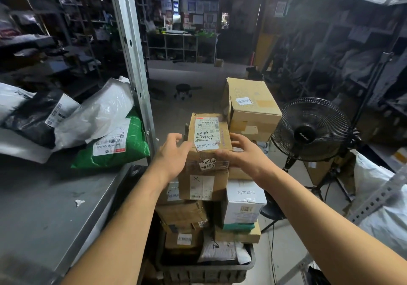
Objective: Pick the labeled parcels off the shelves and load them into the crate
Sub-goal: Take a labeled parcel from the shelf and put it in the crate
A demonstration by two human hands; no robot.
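We're setting a small labeled parcel (pixel 208 134) on top of the stack piled high in the crate (pixel 204 270); left hand (pixel 174 152) flat against its left side, fingers loosely bent, no real clasp; right hand (pixel 240 152) grip curled round the lower right corner, holding it; parcel sits above a taller box (pixel 202 179), tilted a bit; best to square it onto that box, press down, test for wobble before letting go; the stack looks tall and could topple; more parcels lie on the shelf (pixel 55 196), e.g. green bag (pixel 123 150).
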